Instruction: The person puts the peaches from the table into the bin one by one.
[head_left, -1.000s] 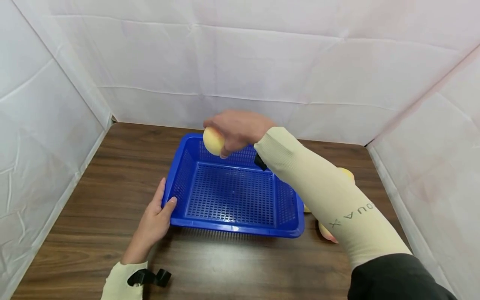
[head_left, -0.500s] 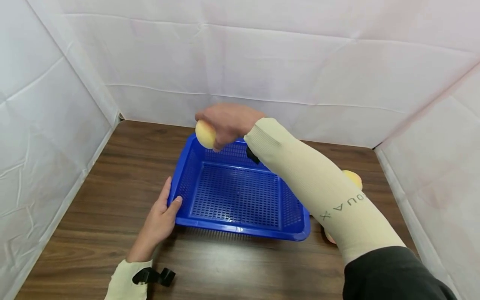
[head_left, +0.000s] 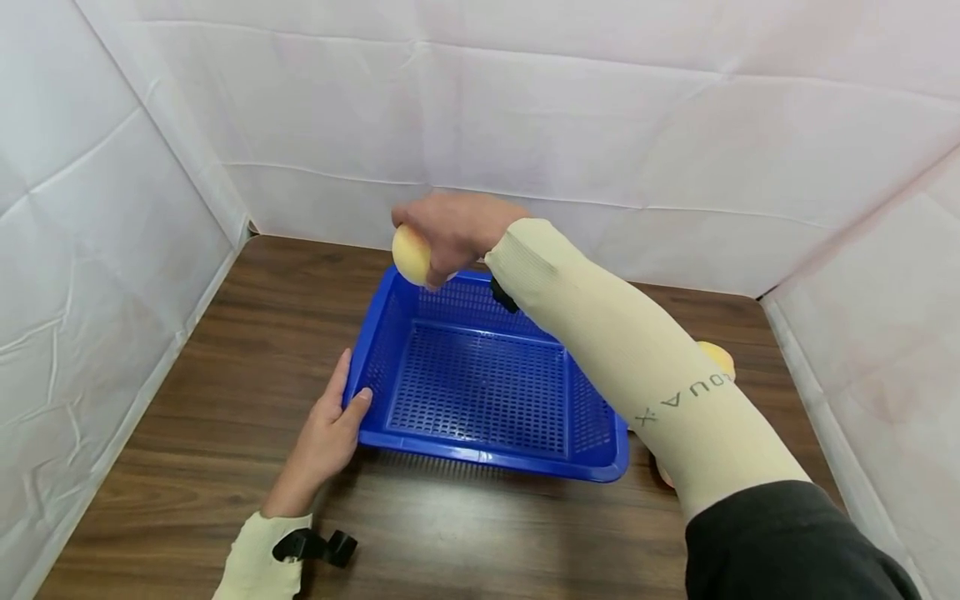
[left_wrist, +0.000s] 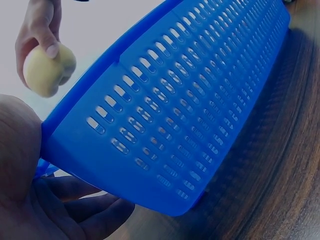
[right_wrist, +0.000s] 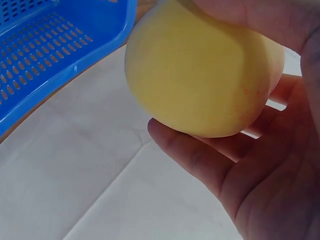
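Note:
A blue plastic basket (head_left: 480, 392) with slotted walls stands on the wooden table. My left hand (head_left: 330, 433) grips its left side, thumb over the rim and the other fingers outside, as the left wrist view also shows. Over the basket's back left corner my right hand (head_left: 465, 225) holds a yellow peach (head_left: 411, 254). In the right wrist view thumb and fingers lie around the peach (right_wrist: 195, 75). From the left wrist, that peach (left_wrist: 47, 70) appears above the rim, apart from the basket. The basket's inside holds nothing that I can see.
Right of the basket, another yellow peach (head_left: 716, 358) shows past my right sleeve (head_left: 622, 350). More pieces of fruit are mostly hidden under that forearm. White cloth walls (head_left: 525, 125) enclose the table (head_left: 465, 533) at the back and both sides.
My right hand has carried the peach left and away, from over the basket's inside to its back left corner. The left hand keeps its hold. The head view has shifted slightly.

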